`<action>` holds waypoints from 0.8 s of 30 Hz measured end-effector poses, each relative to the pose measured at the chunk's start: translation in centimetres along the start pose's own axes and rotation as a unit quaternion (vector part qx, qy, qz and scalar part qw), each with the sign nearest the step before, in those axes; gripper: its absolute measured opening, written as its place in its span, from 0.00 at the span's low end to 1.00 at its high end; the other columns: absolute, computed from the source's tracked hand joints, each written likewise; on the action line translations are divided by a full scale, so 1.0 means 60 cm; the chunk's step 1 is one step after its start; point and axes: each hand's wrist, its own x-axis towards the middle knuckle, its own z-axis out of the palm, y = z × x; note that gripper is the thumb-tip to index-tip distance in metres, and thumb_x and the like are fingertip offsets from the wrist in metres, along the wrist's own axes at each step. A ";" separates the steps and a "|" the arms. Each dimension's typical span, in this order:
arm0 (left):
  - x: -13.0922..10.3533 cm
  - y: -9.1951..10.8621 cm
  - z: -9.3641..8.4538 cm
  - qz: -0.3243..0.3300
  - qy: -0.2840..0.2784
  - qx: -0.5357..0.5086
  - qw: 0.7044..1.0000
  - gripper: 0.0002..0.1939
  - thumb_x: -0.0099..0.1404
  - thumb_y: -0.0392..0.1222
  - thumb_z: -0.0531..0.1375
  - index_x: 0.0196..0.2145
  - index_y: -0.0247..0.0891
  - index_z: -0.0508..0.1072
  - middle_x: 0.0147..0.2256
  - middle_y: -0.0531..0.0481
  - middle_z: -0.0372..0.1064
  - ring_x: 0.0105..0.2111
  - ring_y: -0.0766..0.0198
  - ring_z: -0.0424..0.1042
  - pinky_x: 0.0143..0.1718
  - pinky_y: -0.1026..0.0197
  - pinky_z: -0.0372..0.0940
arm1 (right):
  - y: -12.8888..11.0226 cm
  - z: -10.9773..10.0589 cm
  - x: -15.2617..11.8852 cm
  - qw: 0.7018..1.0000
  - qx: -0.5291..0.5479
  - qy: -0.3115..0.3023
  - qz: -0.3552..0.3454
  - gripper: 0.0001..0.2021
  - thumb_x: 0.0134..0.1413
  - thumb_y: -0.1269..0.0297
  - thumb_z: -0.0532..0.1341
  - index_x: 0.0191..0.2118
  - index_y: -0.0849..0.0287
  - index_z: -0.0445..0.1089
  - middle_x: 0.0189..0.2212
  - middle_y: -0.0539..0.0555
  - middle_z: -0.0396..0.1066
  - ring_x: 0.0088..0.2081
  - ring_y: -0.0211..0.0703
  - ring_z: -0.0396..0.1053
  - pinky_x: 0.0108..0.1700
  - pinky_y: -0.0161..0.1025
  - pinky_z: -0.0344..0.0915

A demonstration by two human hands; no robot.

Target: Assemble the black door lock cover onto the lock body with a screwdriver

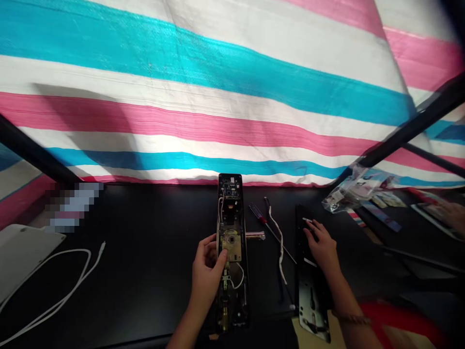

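Note:
The opened housing of an electronic door lock point(232, 242) stands lengthwise in front of me. Its inside shows a circuit board at the far end, a brass-coloured plate and thin white wires. My left hand point(209, 264) grips its left side, the thumb over the inner edge and the fingers around the outside. A shiny lever handle point(256, 235) sticks out on the right. My right hand point(323, 245) is over a long black cover plate point(312, 305), its fingers bent and the thumb apart from them. The fingertips are beside a small pale slot or piece on the plate.
Between housing and plate lie a screwdriver point(272, 230) and a white-wrapped cable point(278, 232). A white charging cable point(82, 276) curls at left near a pale box point(25, 252). Plastic bags point(358, 189) are at right. Another person's hand point(452, 215) shows at the right edge.

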 end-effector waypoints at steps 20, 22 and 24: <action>-0.003 0.001 0.004 0.005 0.003 -0.022 1.000 0.22 0.65 0.52 0.64 0.52 0.41 0.68 0.39 0.47 0.76 0.37 0.58 0.76 0.37 0.59 0.69 | -0.254 0.091 0.175 0.983 0.059 -0.142 -0.097 0.07 0.51 0.61 0.65 0.29 0.59 0.73 0.26 0.55 0.75 0.31 0.47 0.74 0.37 0.40 0.67; -0.005 0.002 0.003 0.007 -0.003 -0.028 1.000 0.21 0.66 0.52 0.63 0.53 0.41 0.68 0.38 0.47 0.75 0.36 0.58 0.76 0.37 0.60 0.69 | -0.281 0.094 0.172 0.980 0.083 -0.142 -0.116 0.08 0.55 0.61 0.62 0.29 0.60 0.73 0.27 0.57 0.77 0.32 0.48 0.75 0.38 0.41 0.67; -0.006 0.005 0.002 0.005 -0.008 -0.024 1.000 0.21 0.67 0.51 0.63 0.53 0.41 0.68 0.38 0.47 0.75 0.36 0.59 0.76 0.37 0.59 0.70 | -0.311 0.082 0.163 0.974 0.114 -0.138 -0.136 0.12 0.60 0.60 0.57 0.35 0.61 0.75 0.30 0.58 0.78 0.32 0.48 0.76 0.37 0.42 0.68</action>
